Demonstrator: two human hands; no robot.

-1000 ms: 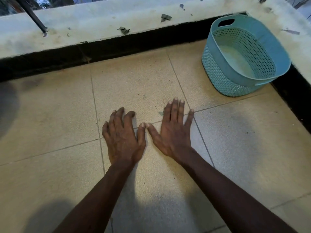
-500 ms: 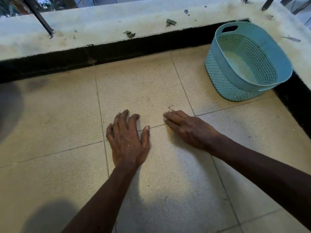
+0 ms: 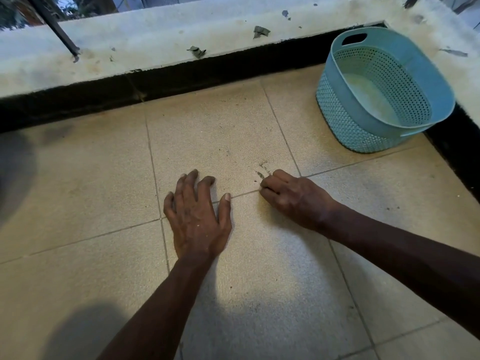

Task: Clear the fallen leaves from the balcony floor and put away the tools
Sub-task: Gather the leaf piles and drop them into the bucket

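My left hand (image 3: 197, 214) rests flat on the beige floor tiles (image 3: 220, 131), fingers spread. To its right, my right hand (image 3: 291, 196) lies on the floor with fingers curled inward; whether it pinches anything is hidden. A thin streak of leaf crumbs (image 3: 262, 170) lies on the tile just beyond its fingertips. A teal perforated plastic basket (image 3: 345, 126) stands tilted in the far right corner, and I see no leaves inside it. Two dry leaf scraps (image 3: 197, 51) sit on the white parapet ledge (image 3: 145, 40).
A black skirting band (image 3: 181, 79) runs under the ledge along the back and down the right side. A dark railing post (image 3: 55, 28) rises from the ledge at the far left. Shadows fall over the floor at left and bottom.
My right hand turned sideways, swept crumbs across the tile, and its fingers have curled in from flat. The left hand stays planted. The view has shifted slightly.
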